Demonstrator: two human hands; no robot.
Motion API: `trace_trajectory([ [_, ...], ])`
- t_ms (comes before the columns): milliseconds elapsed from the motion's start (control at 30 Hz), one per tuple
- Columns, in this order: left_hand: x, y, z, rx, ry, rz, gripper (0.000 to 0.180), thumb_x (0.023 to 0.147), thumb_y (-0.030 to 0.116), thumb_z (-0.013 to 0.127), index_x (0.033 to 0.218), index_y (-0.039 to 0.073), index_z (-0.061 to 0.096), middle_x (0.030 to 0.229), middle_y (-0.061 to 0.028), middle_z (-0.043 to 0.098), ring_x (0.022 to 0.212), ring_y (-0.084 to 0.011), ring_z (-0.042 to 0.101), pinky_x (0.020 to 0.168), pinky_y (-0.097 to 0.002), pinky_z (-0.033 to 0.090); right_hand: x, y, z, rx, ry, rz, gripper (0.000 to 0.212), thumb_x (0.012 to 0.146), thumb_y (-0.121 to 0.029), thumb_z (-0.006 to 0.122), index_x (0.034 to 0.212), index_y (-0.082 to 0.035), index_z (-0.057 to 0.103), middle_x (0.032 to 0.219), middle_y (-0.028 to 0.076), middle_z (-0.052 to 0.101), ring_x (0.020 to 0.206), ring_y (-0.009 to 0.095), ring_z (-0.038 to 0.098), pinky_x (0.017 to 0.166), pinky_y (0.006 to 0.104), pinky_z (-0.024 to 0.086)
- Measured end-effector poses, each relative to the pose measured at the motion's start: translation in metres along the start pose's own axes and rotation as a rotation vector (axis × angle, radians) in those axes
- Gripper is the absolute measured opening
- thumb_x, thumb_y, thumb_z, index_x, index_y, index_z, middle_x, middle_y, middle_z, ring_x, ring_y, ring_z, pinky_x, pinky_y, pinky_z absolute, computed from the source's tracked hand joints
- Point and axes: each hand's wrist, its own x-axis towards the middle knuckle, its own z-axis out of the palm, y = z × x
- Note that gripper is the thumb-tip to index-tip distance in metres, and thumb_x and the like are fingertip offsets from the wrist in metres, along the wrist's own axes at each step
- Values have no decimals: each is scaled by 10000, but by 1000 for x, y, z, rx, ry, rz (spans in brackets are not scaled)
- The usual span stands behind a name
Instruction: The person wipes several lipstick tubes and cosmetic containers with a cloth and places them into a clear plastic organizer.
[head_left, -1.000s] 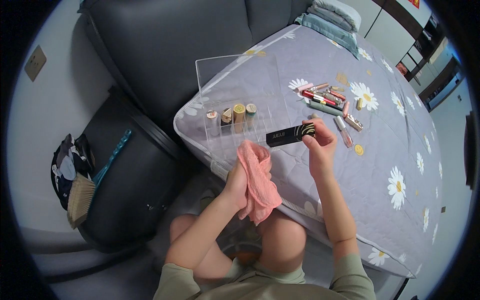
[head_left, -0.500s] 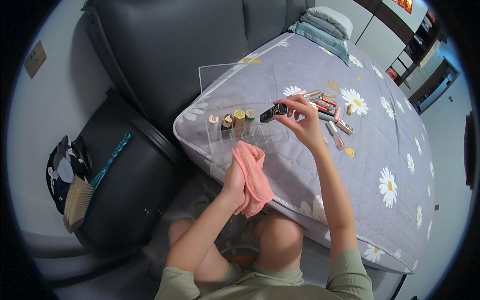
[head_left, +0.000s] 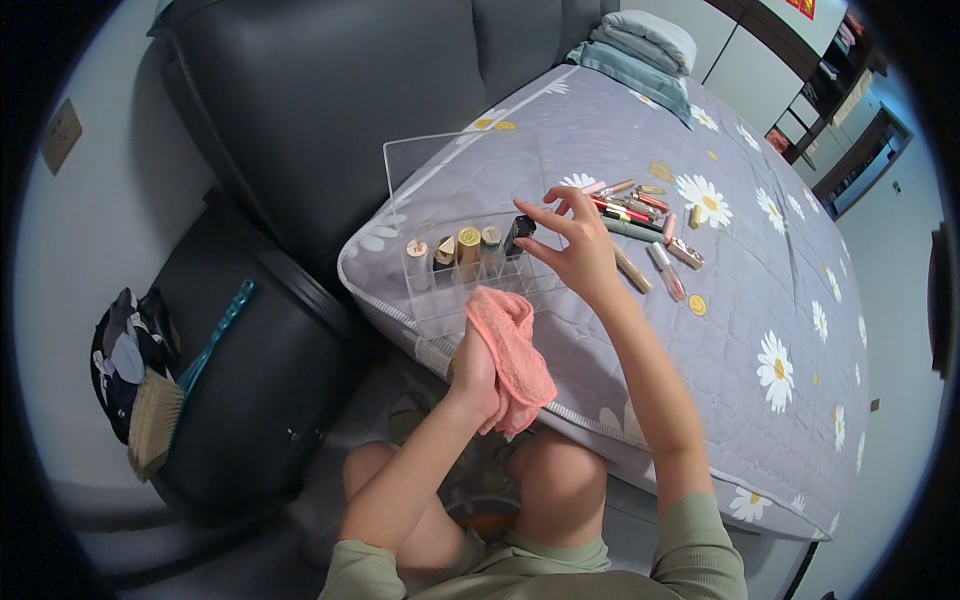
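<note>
Our right hand (head_left: 580, 247), fingers spread around but not gripping the black box-shaped tube (head_left: 519, 236), could topple it inside the clear plastic divided case (head_left: 386, 170) by brushing it; our left hand (head_left: 474, 372) clutches a pink terry cloth (head_left: 518, 365) that could snag the near wall.

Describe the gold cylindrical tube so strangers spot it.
On the grey daisy-patterned bed sits a clear plastic case. In its row of upright cosmetics, the gold cylindrical tube stands third from the left, the only one gold on top and side.
</note>
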Motion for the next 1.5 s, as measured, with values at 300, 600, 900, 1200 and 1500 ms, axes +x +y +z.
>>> trace_trajectory([
  [300,9,-4,10,99,-112,-11,248,839,313,385,786,79,446,649,-19,431,560,-117,417,509,-232,376,-8,-5,-2,57,98,51,376,616,-184,684,985,-183,608,950,65,488,784,215,466,692,329,420],
  [600,24,-17,30,97,-270,10,294,864,322,347,895,63,481,836,-54,517,740,-146,510,654,-262,440,-51,-5,-44,477,41,226,182,686,-123,600,862,-115,649,890,50,513,747,166,474,684,277,400],
  [900,36,-45,56,145,-320,-338,320,873,350,353,943,60,468,850,-41,504,745,-127,504,635,-243,441,-92,19,-87,413,89,300,162,620,-57,643,774,-99,669,820,23,537,716,119,495,593,228,395],
  [1200,67,-70,65,371,-466,-193,372,869,338,350,1062,36,449,973,-82,525,843,-160,534,703,-268,467,-122,72,-112,308,87,592,109,699,-114,622,795,-67,645,789,25,554,667,99,508,567,220,399],
  [1500,105,-88,68,227,-563,-235,401,874,370,323,1086,50,439,996,-58,516,866,-158,528,715,-270,463,-126,158,-116,-25,97,629,161,732,-102,549,876,-94,621,888,51,528,693,154,520,566,251,416],
])
